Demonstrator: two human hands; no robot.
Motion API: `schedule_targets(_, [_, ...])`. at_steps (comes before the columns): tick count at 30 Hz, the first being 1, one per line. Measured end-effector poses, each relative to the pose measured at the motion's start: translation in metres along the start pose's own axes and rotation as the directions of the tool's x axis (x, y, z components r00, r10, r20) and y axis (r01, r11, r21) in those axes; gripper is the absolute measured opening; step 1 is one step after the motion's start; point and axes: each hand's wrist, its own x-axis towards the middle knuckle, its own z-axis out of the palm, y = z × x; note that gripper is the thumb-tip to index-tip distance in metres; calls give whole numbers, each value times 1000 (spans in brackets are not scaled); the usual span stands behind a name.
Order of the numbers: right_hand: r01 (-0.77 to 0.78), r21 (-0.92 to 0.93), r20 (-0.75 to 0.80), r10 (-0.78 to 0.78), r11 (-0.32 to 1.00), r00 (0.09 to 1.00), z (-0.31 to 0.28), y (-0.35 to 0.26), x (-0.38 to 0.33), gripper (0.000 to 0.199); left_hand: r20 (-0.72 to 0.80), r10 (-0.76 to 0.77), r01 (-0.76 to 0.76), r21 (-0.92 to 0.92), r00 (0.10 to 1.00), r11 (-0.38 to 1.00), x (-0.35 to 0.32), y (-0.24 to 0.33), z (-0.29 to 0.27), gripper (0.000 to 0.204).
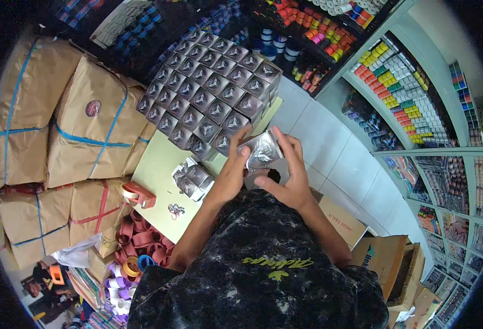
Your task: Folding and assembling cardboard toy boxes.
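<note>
Between my two hands is a small dark silver box (264, 149) with a picture on its upper face, held in front of my chest. My left hand (233, 174) grips its left side with bent fingers. On the other side my right hand (292, 178) has its fingers along the box's edge and its thumb lower down. A grey, rounded shape with a dark middle shows under the box; I cannot make out what it is. Left of my left forearm, a silver-and-white carton (193, 178) lies on the pale yellow table (159, 167).
Many matching boxes (208, 93) are stacked at the table's far end. A red tape dispenser (139, 194) and a little pile of small pieces (176, 210) lie on the left. Wrapped parcels (85, 123) stand beyond. Shelves (433, 151) of spools line the right; cartons (384, 260) stand below.
</note>
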Motion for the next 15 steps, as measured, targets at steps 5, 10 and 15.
schedule_targets(5, [-56,-43,-65,53,998,996,-2,-7,-1,99,101,-136,150,-152,986,977,-1,24,-4,67])
schedule_targets(10, [-82,-1,-118,81,997,990,-6,15,-8,87,188,-49,0,254,981,967,-6,22,-6,60])
schedule_targets(15, [-159,272,-30,174,949,984,-8,18,-13,83,182,-83,77,38,980,996,-7,29,-4,74])
